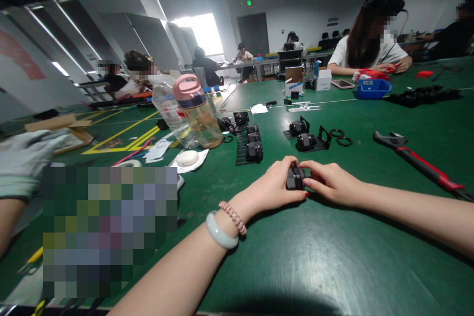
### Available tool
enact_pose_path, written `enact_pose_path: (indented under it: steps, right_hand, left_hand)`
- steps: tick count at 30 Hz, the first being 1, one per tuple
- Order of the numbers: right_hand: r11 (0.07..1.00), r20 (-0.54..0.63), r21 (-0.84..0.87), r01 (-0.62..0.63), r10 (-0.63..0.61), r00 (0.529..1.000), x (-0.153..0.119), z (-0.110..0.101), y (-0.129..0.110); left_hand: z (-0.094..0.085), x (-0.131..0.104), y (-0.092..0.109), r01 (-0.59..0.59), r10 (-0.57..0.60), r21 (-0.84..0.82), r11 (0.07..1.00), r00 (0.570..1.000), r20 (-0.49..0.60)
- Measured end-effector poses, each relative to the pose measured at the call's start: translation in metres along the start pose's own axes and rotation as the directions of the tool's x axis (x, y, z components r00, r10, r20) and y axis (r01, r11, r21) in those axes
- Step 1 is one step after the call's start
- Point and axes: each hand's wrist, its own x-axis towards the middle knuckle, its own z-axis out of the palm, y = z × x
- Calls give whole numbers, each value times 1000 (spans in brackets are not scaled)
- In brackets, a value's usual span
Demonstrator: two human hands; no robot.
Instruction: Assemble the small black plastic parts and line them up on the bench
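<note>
A row of black fittings (255,149) stands at ten o'clock on the green counter (355,252). At the dial's centre, the left hand's (272,185) grip clasps a black connector (295,178), the right hand (333,183) pinches its right side, and a wrench (425,166) lies at three o'clock.

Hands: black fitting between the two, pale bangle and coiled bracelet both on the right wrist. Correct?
Wrong wrist: the head view shows the pale bangle and coiled bracelet both on the left one. The black fitting is indeed between the left hand and right hand.
</note>
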Motion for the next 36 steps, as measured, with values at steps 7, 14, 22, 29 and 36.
enact_pose_path:
  steps: [7, 14, 22, 29, 36]
  right_hand:
    - [999, 12, 48, -23, 22, 1000, -3, 0, -1]
    - [997, 47, 73, 10, -13, 999, -7, 3, 0]
    - [998, 27, 66, 16, -17, 999, -6, 5, 3]
    - [999, 29, 36, 6, -7, 1000, -6, 5, 4]
    - [999, 44, 37, -4, 2, 999, -5, 4, 2]
  left_hand:
    - [0, -1, 1, 16, -16, -37, 999, 1000, -6]
    - [0, -1, 4, 5, -5, -31, 1000, 1000, -9]
    - [0, 0, 4, 8, -8, -22, 1000, 1000, -6]
    - [2, -1, 2, -4, 4, -3, 1000, 1000, -11]
    - [2, -1, 1, -15, 15, 6, 1000, 1000, -2]
